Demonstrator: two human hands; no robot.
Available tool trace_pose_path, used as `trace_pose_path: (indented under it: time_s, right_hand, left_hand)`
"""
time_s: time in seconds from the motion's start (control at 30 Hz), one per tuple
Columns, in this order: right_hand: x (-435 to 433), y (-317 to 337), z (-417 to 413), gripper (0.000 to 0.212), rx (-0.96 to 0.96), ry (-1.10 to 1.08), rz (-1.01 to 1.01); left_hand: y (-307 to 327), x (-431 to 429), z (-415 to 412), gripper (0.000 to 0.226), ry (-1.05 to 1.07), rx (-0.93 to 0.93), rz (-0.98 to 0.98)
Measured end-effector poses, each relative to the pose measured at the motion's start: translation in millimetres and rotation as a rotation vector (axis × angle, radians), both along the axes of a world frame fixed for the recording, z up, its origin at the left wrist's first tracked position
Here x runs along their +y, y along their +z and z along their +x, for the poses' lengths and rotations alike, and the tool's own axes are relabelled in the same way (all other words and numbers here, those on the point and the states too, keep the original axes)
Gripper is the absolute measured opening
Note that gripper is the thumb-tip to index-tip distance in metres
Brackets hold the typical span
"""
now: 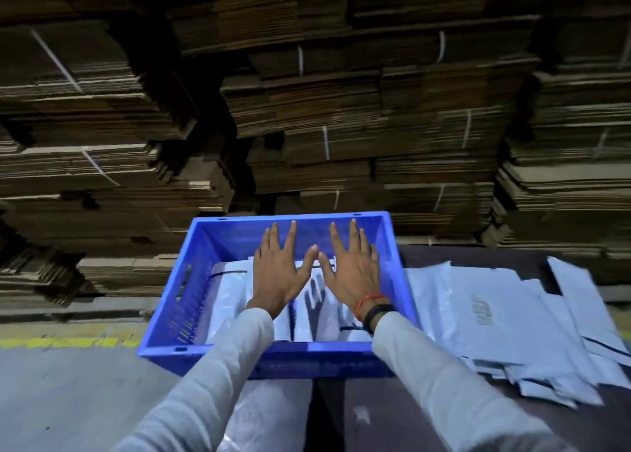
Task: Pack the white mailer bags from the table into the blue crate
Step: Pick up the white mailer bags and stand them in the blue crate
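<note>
1. White mailer bags (235, 298) lie flat on the bottom of the blue crate (170, 301), overlapping one another. They cover most of the floor of the crate, from its middle to the near wall.
2. More mailer bags lie in a loose pile (495, 318) on the table (426, 417), just right of the crate. The pile fans out toward the right edge, and one bag in it shows grey printing.
3. The crate stands at the left end of the dark table, with its long sides running left to right. A slotted handhold shows in its left wall.
4. The left hand (276, 274) is over the crate, palm down, with its fingers straight and spread toward the far wall. It holds nothing.
5. The right hand (350, 270) is beside it in the same pose, fingers fanned wide and empty. The two thumb tips come close together in the middle.
6. A hand-shaped shadow (316, 303) falls on the bags between the two wrists.
7. The right wrist bears an orange thread (368, 300) and a black band (377, 315). Both arms wear pale grey sleeves (218, 376).
8. A pale plastic sheet or bag (269, 414) lies near the crate's near wall, partly hidden by the left sleeve.
9. To the left is a grey floor (68, 404) with a yellow line (68, 342) painted across it.
10. Beyond the crate, tall stacks of flattened cardboard (307, 117), tied in bundles with white straps, fill the far side.
</note>
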State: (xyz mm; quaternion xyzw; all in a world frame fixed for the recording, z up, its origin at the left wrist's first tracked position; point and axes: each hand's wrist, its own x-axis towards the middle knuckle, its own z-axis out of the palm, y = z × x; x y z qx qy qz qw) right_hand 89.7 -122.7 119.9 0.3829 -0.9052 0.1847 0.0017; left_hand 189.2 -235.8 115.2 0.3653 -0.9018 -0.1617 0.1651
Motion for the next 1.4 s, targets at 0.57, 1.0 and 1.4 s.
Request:
trace_pose_path:
  time_s: [0.57,1.0,1.4]
  right_hand:
    - [280,31,-183,0.065,0.022,-0.249,-0.051]
    - [428,-51,-317,0.065,-0.088,-0.513,0.076]
    - [431,-136,-375,0.089,-0.335,-0.489,0.157]
  left_hand:
    - [24,260,-207,0.074,-0.285,0.014,0.055]
    - [-42,404,-321,0.077,-0.422,-0.192,0.141]
    - [-111,471,-356,0.084,-0.411,-0.480,0.016]
